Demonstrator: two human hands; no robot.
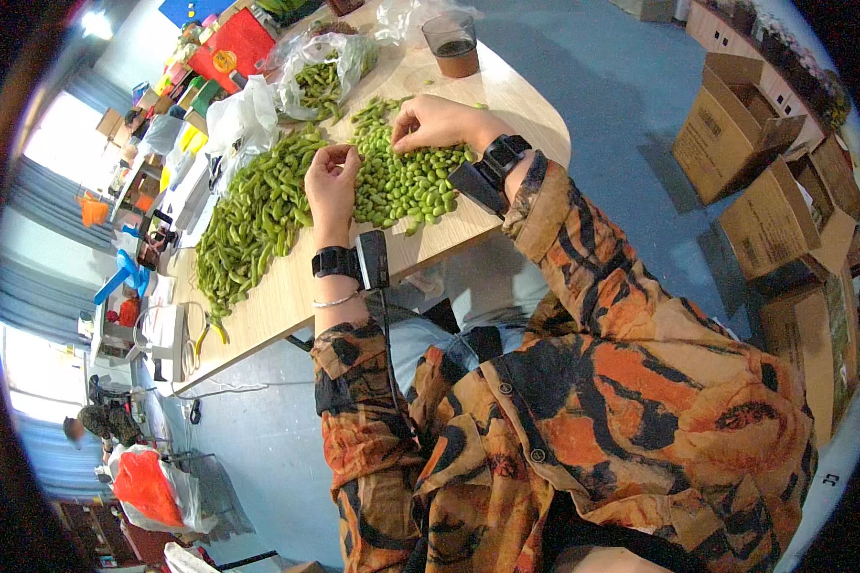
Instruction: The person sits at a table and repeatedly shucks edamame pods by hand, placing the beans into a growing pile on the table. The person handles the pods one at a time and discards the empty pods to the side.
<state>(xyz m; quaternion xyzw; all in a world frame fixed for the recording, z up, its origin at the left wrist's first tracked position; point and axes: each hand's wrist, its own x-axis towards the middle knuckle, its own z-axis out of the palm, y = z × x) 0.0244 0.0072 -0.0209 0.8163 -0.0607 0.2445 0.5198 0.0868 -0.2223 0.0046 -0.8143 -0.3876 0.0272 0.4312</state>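
On the wooden table, a heap of green bean pods (258,204) lies to the left and a spread of shelled green beans (412,183) to the right. My left hand (332,179) hovers between the two, thumb and fingers curled together. Over the far part of the shelled beans, my right hand (430,123) bends inward with its fingertips close together. Whether either hand pinches a pod or a bean is hidden by the fingers. More pods sit in a clear plastic bag (322,79) behind the heap.
A plastic cup (453,46) of dark liquid stands near the table's far edge. Yellow-handled pliers (208,335) and a white power strip (166,344) lie at the left end. Open cardboard boxes (724,129) stand on the blue floor at right. Another person (107,424) is far left.
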